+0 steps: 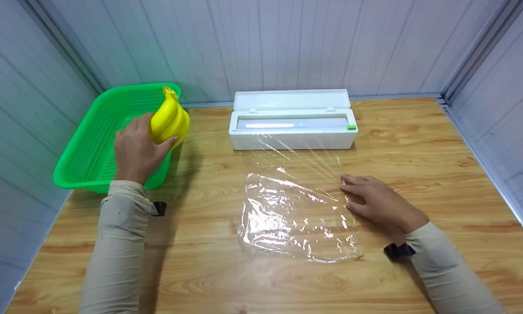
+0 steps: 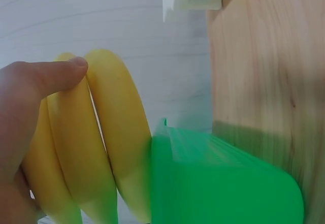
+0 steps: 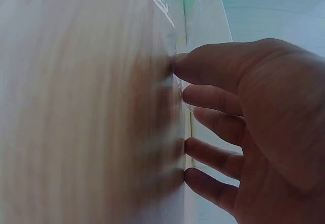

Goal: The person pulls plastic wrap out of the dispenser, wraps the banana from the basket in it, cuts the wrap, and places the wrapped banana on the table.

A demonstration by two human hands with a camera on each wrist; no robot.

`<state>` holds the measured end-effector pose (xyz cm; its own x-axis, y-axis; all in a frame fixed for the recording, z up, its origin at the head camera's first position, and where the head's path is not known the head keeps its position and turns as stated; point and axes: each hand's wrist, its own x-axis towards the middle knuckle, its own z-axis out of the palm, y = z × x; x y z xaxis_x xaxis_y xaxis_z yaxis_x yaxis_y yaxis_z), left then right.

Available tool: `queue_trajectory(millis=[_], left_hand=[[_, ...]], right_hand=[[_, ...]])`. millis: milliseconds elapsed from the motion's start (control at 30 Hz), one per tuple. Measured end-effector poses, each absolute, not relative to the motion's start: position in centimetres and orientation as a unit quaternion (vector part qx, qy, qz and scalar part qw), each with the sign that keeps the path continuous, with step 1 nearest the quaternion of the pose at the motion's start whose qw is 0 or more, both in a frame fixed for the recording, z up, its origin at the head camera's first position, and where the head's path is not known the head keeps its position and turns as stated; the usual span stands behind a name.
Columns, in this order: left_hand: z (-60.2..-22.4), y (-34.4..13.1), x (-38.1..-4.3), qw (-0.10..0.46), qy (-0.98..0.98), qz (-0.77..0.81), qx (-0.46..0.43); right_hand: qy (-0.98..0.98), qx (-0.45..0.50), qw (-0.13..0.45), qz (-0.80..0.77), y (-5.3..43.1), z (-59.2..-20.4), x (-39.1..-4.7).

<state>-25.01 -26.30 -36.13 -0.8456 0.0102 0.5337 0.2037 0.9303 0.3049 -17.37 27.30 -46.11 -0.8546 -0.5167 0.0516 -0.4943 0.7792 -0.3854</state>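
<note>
"Basket (image 1: 84, 135), green, slotted walls, 1 piece, at the left of the wooden table (image 1: 440, 174). Left hand (image 1: 137, 146) raised over its right side."

"Condition of that hand?"

"Curled around 1 bunch of bananas (image 1: 172, 120), thumb along the near side. Bunch held up by the basket's right rim, stem end away from the wrist. At least 3 bananas show in the left wrist view."

"Handling notes?"

"Glossy, even yellow; looks like a moulded model, so presumably light, fairly stiff, hard to bruise. Smooth surface may slip a little. Best hold: around the middle of the bunch, or at the stem, where the bananas join."

"Next entry, rightward?"

"Film (image 1: 287, 209), clear, 1 sheet, running from a white dispenser box (image 1: 292, 138), lid up, green slider (image 1: 351, 127) at its right end. Likely very light, limp, clingy; apt to crease, fold over or tear. Best hold: the 2 near corners, or flat fingertips along the sides."

"Last item?"

"Right hand (image 1: 379, 200), at the film's right edge: fingers apart, slightly bent, tips down. Whether the thumb catches any film, cannot tell."
</note>
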Motion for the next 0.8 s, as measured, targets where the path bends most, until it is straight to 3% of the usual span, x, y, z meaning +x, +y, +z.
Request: queue_trajectory(millis=[800], left_hand=[[-35.8, -23.7, -24.8, 0.257, -0.946, -0.164, -0.111]], right_hand=[[0.944, -0.264, 0.028, -0.195, 27.3, -46.1, -17.3]])
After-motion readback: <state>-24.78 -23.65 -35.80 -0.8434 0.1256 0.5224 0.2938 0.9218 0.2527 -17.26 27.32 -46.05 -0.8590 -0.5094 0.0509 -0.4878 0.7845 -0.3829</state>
